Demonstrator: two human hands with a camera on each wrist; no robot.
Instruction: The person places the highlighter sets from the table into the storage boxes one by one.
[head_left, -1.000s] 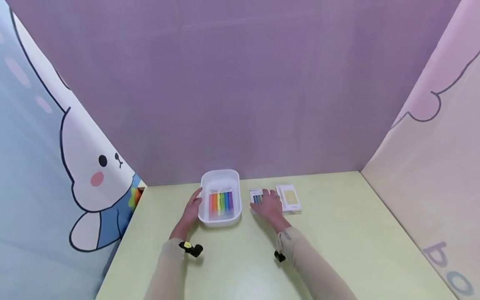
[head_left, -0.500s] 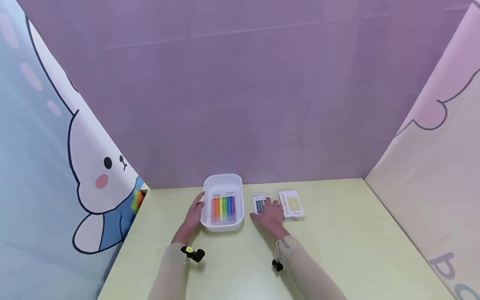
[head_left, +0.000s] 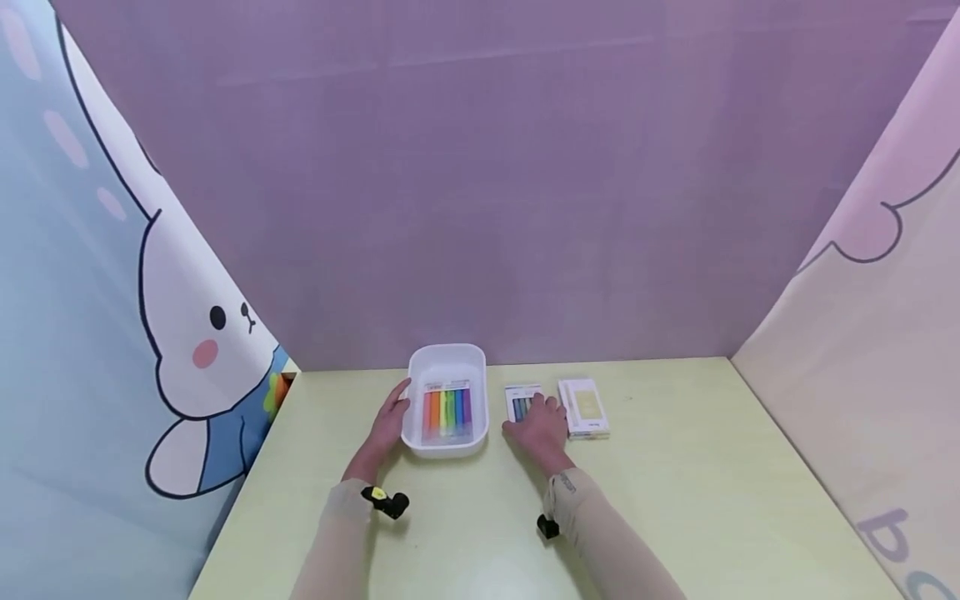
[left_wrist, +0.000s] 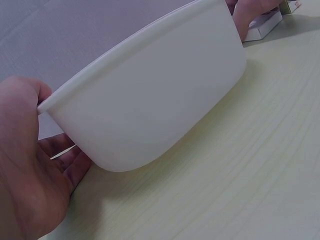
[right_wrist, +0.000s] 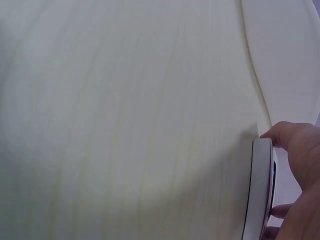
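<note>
The left hand [head_left: 386, 427] grips the left side of a white bin [head_left: 447, 363] at the table's far edge, thumb hooked over the rim, other fingers against the outer wall. A pack of rainbow-coloured sticks [head_left: 447, 413] lies inside it. Right of the bin, the right hand [head_left: 542, 430] holds a flat box [head_left: 516, 400] of darker sticks between thumb and fingers; a white box [head_left: 587, 405] with a yellow panel lies just right.

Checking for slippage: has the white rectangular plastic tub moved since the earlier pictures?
No; the tub keeps its place against the rear edge of the yellowish table.
</note>
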